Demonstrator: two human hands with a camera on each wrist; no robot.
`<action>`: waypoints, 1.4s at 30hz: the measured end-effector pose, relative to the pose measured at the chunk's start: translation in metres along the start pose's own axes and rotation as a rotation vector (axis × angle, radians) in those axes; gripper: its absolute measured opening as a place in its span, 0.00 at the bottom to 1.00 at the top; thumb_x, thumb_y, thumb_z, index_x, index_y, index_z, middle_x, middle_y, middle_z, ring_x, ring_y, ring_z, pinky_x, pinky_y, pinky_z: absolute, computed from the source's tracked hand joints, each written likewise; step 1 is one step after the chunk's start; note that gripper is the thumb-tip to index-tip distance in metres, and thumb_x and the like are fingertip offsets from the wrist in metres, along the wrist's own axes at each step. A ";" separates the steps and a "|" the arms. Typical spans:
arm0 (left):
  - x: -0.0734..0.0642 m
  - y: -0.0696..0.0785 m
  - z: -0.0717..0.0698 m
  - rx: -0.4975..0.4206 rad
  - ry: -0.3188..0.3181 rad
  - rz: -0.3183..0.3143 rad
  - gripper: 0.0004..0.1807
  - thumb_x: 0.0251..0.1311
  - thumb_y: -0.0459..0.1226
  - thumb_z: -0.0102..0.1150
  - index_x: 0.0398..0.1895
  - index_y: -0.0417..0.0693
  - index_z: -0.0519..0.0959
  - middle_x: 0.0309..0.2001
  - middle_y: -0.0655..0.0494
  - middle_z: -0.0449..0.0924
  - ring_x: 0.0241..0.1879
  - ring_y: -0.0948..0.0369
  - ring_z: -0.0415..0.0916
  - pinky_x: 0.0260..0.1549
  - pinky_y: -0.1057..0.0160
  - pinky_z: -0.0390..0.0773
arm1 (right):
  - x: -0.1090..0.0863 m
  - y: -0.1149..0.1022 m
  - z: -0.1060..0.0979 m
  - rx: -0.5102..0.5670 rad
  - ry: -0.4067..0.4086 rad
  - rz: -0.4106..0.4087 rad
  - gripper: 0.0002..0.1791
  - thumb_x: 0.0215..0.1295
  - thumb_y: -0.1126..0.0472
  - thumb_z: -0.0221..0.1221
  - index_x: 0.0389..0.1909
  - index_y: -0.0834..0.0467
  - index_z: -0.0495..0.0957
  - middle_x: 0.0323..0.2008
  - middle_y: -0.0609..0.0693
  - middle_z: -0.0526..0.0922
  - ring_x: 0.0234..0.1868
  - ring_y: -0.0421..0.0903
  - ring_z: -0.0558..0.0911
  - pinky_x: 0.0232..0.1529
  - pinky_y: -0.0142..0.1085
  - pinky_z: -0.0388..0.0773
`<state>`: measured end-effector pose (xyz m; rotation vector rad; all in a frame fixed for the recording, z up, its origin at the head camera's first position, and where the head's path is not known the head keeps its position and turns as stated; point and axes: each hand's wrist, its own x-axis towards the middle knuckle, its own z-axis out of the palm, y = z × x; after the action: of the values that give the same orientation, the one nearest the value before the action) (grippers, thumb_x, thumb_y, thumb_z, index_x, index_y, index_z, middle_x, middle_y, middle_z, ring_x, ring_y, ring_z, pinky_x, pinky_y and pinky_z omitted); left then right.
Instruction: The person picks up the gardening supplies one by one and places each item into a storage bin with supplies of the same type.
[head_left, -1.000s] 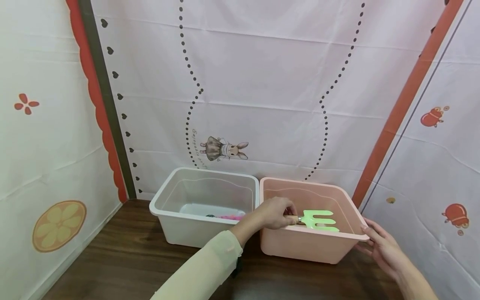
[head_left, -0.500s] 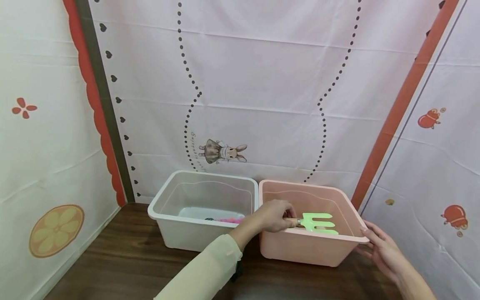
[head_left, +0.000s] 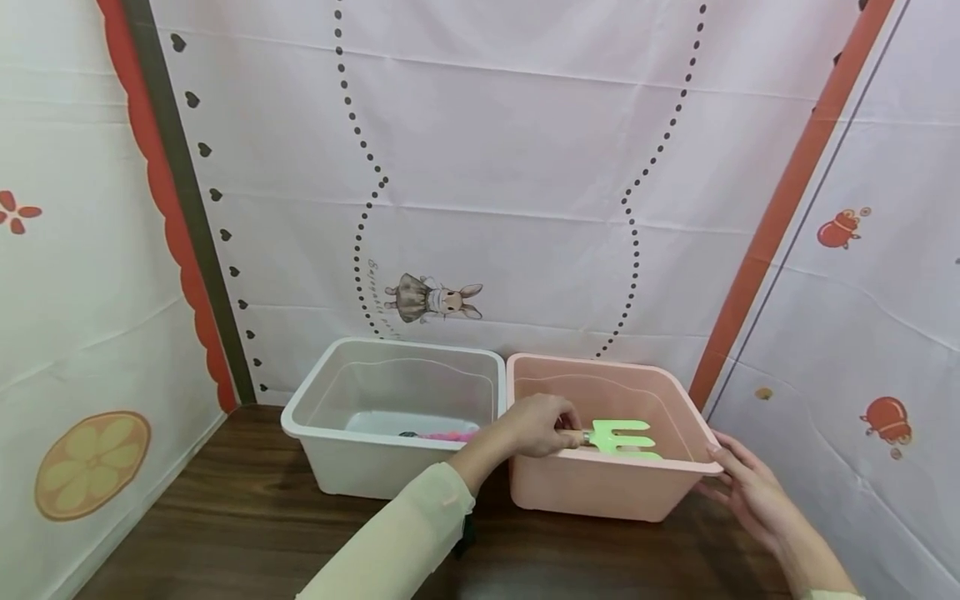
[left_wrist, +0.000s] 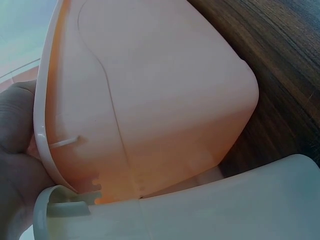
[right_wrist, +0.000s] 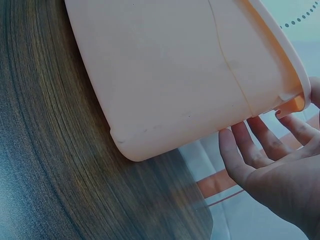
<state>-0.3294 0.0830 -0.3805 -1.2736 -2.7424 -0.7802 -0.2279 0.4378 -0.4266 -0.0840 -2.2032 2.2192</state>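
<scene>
My left hand (head_left: 542, 425) grips the wooden handle (head_left: 573, 437) of a small garden fork with light green tines (head_left: 622, 437). The fork lies level across the pink bin (head_left: 592, 487), near its front rim, tines pointing right. In the left wrist view, part of the left hand (left_wrist: 17, 150) shows beside the bin's rim, and the fork is hidden. At the bin's right end, my right hand (head_left: 753, 492) holds the rim, thumb on top. The right wrist view shows that hand's fingertips (right_wrist: 227, 137) against the outer wall below the rim.
A white bin (head_left: 375, 458) stands close against the pink bin's left side, with a pink item (head_left: 448, 436) lying inside. Both bins stand on a dark wooden table (head_left: 225, 517), near the patterned cloth (head_left: 495, 208) behind. More cloth hangs at left and right.
The head view has shifted, so everything sits slightly further left in it. Both hands and the garden fork keep nearly the same place at the pink bin.
</scene>
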 end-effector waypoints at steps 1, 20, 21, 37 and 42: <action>0.000 0.000 -0.001 0.003 0.000 0.000 0.07 0.69 0.45 0.71 0.41 0.54 0.86 0.36 0.68 0.82 0.37 0.71 0.76 0.40 0.71 0.78 | 0.001 0.000 0.001 -0.003 -0.001 -0.003 0.12 0.86 0.54 0.51 0.60 0.35 0.75 0.51 0.29 0.82 0.53 0.35 0.83 0.51 0.42 0.87; 0.001 0.000 -0.005 0.035 -0.015 -0.028 0.08 0.68 0.48 0.71 0.40 0.56 0.87 0.35 0.69 0.82 0.37 0.71 0.76 0.40 0.71 0.78 | 0.003 -0.002 0.003 0.030 -0.031 -0.037 0.13 0.86 0.55 0.50 0.60 0.35 0.75 0.52 0.30 0.82 0.53 0.36 0.83 0.50 0.41 0.87; 0.001 0.000 -0.005 0.036 -0.019 -0.028 0.08 0.68 0.48 0.71 0.39 0.56 0.87 0.35 0.69 0.82 0.37 0.71 0.76 0.40 0.71 0.78 | 0.003 -0.002 0.003 0.030 -0.032 -0.038 0.13 0.86 0.55 0.50 0.59 0.35 0.75 0.52 0.30 0.82 0.53 0.36 0.83 0.50 0.41 0.87; 0.006 0.003 -0.004 0.031 -0.057 -0.058 0.04 0.65 0.42 0.74 0.38 0.56 0.88 0.33 0.69 0.81 0.35 0.69 0.75 0.38 0.72 0.75 | 0.000 -0.003 0.001 0.025 -0.030 -0.022 0.13 0.86 0.55 0.50 0.60 0.35 0.76 0.52 0.30 0.82 0.52 0.35 0.83 0.49 0.40 0.88; 0.005 0.003 -0.003 0.034 -0.047 -0.068 0.05 0.64 0.39 0.74 0.41 0.55 0.88 0.32 0.68 0.80 0.33 0.69 0.75 0.35 0.71 0.75 | -0.001 -0.003 0.001 0.031 -0.031 -0.023 0.12 0.86 0.56 0.50 0.57 0.34 0.76 0.51 0.30 0.82 0.52 0.35 0.84 0.49 0.40 0.88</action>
<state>-0.3314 0.0871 -0.3758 -1.2143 -2.8368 -0.7142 -0.2272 0.4364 -0.4234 -0.0235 -2.1726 2.2571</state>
